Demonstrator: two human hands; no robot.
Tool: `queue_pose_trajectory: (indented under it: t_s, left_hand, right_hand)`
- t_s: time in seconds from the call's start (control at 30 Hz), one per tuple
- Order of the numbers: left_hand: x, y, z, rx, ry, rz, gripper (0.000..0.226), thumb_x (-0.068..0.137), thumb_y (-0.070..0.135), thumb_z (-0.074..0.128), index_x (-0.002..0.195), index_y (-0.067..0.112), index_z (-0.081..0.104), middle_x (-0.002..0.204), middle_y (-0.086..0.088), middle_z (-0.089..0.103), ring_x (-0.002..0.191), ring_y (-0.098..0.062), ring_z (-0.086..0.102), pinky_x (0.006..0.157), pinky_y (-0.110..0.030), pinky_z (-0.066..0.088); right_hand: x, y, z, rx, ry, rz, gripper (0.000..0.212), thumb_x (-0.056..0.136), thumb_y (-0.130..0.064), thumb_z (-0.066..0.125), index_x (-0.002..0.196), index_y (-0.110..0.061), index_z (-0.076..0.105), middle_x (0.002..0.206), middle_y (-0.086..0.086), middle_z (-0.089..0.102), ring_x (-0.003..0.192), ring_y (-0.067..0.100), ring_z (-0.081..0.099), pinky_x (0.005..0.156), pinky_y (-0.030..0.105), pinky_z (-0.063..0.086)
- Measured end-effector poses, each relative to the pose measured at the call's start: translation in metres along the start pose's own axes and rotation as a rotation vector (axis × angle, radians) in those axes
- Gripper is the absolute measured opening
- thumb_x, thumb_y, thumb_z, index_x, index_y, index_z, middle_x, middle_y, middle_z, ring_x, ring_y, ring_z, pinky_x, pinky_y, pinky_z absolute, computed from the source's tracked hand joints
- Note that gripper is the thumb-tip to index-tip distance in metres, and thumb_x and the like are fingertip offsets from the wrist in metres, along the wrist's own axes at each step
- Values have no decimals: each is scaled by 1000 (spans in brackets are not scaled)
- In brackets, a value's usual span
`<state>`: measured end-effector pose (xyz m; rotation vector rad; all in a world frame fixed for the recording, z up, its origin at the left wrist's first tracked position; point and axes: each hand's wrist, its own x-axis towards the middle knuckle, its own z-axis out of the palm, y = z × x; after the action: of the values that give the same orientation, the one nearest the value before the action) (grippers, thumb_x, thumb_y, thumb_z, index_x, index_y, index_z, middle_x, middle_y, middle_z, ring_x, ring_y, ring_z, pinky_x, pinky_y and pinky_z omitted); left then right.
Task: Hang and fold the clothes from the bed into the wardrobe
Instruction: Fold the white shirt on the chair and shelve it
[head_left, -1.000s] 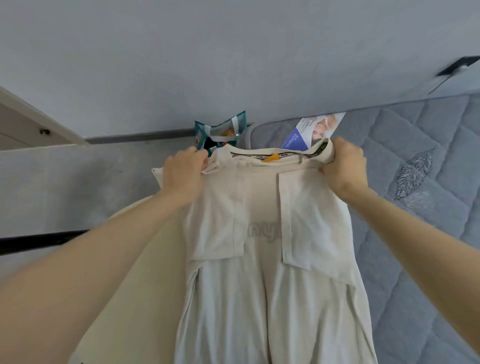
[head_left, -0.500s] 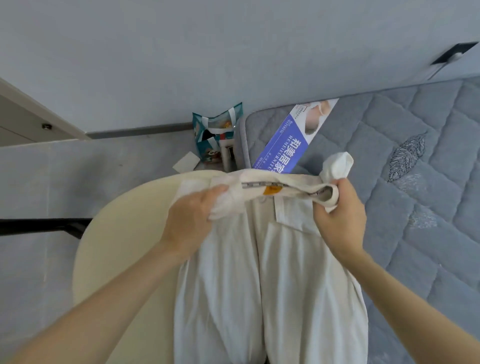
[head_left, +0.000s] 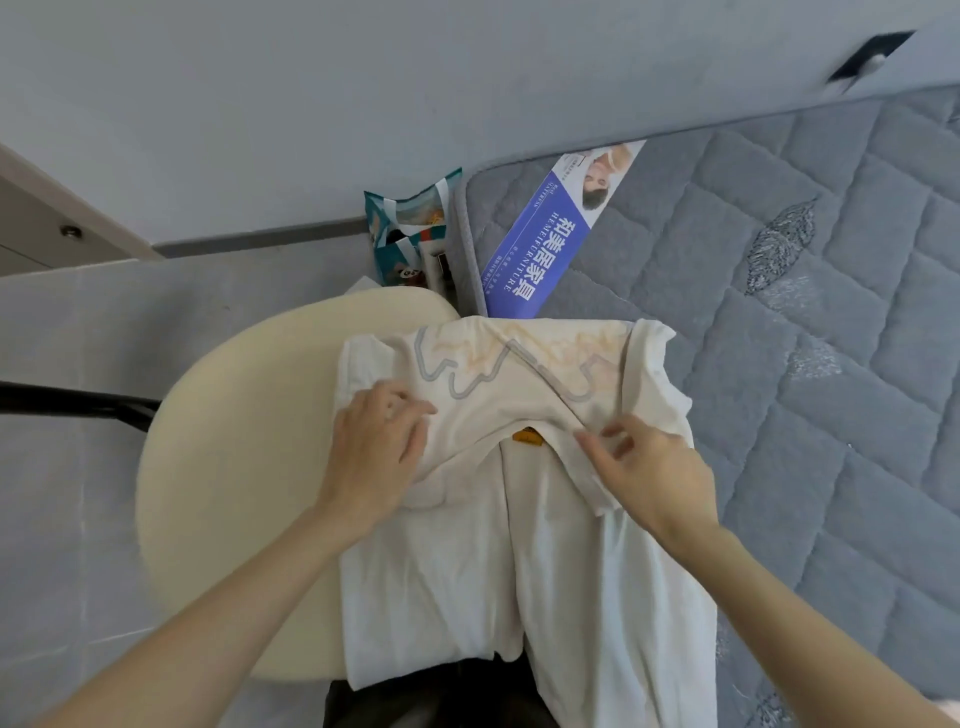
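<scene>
A white T-shirt (head_left: 519, 545) lies across a cream round seat (head_left: 234, 441) and the edge of the bed's grey quilted mattress (head_left: 805, 415). Its upper part is folded down toward me, so a grey and orange print (head_left: 498, 364) faces up; a small orange tag (head_left: 527, 435) shows under the fold. My left hand (head_left: 376, 447) rests on the left side of the folded part, fingers slightly bent. My right hand (head_left: 644, 473) touches the fold's right edge with loose, spread fingers. The shirt's lower end hangs off toward me.
A blue and white printed label card (head_left: 545, 244) lies on the mattress corner. A teal patterned bag (head_left: 410, 234) stands on the floor between bed and wall. A black bar (head_left: 72, 402) runs at left, and a pale wardrobe or door edge (head_left: 57, 218) is at the upper left.
Both hands had gripped the shirt's top edge held up in the air; they lowered it, folded the top part down over the seat and bed edge, and let go of it.
</scene>
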<state>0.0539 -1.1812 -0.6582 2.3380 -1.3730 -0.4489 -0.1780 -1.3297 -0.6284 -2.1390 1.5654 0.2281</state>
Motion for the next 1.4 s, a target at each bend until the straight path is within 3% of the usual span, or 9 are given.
queue_pose_trajectory:
  t_s: [0.1, 0.23, 0.4, 0.67, 0.83, 1.0, 1.1, 1.27, 1.4]
  left_hand:
    - [31, 5, 0, -106, 119, -426, 33, 93, 21, 55, 125, 19, 59, 133, -13, 44, 119, -34, 41, 97, -44, 34]
    - [72, -9, 3, -345, 149, -884, 50, 93, 39, 54, 138, 17, 44, 141, -13, 40, 128, -34, 37, 104, -47, 33]
    - [81, -25, 19, -588, 205, -969, 42, 92, 34, 59, 127, 13, 47, 128, -6, 53, 109, -26, 51, 92, -32, 40]
    - [83, -51, 5, -352, 393, -825, 27, 96, 19, 55, 116, 2, 55, 120, -17, 58, 109, -33, 53, 86, -27, 35]
    - [79, -24, 6, 50, 295, -609, 43, 97, 17, 47, 140, 13, 41, 147, -15, 33, 135, -33, 30, 111, -45, 19]
    - [58, -6, 29, 159, -109, -112, 62, 100, 40, 33, 152, 31, 1, 160, -8, -9, 147, -30, -8, 115, -54, -4]
    - [42, -24, 45, 261, -265, -162, 74, 94, 59, 25, 141, 36, -28, 152, -3, -35, 142, -23, -28, 115, -52, -10]
    - [37, -50, 38, 392, -407, -92, 97, 82, 74, 34, 136, 35, -38, 144, -8, -47, 132, -23, -44, 111, -49, -19]
    - [28, -22, 27, 241, -252, 22, 94, 80, 67, 45, 153, 29, 0, 158, -16, -8, 145, -32, -10, 114, -57, -1]
  right_hand:
    - [23, -8, -10, -1, 286, -117, 30, 93, -35, 54, 114, -16, 59, 116, 4, 60, 105, 28, 48, 74, 39, 43]
    - [61, -16, -12, -137, 208, -30, 47, 93, -33, 54, 134, -13, 43, 144, 11, 39, 126, 36, 37, 101, 44, 29]
    - [81, -20, -1, 194, 77, 129, 54, 94, -28, 55, 141, -20, 30, 136, 15, 35, 94, 37, 50, 79, 37, 36]
    - [57, 22, 0, 417, 274, 301, 46, 93, -5, 31, 130, -25, 50, 115, -8, 40, 92, 23, 49, 79, 25, 34]
    - [60, 15, -2, -60, 266, 212, 66, 82, 2, 48, 142, -23, 41, 152, 12, 25, 132, 37, 26, 108, 47, 20]
    - [74, -14, 17, -278, -43, -434, 57, 99, -43, 37, 151, -40, 14, 162, 2, 1, 146, 36, 2, 115, 54, 7]
    - [86, 0, 38, -395, -196, -326, 63, 94, -64, 21, 139, -54, -22, 158, -10, -23, 145, 35, -19, 112, 64, -1]
    - [100, 14, 32, -459, -197, -134, 77, 70, -79, -13, 138, -48, -28, 158, -7, -25, 145, 35, -19, 112, 65, 7]
    - [82, -16, 28, -236, -91, -191, 73, 87, -66, 44, 150, -40, 17, 160, 7, 2, 145, 39, 3, 111, 63, 7]
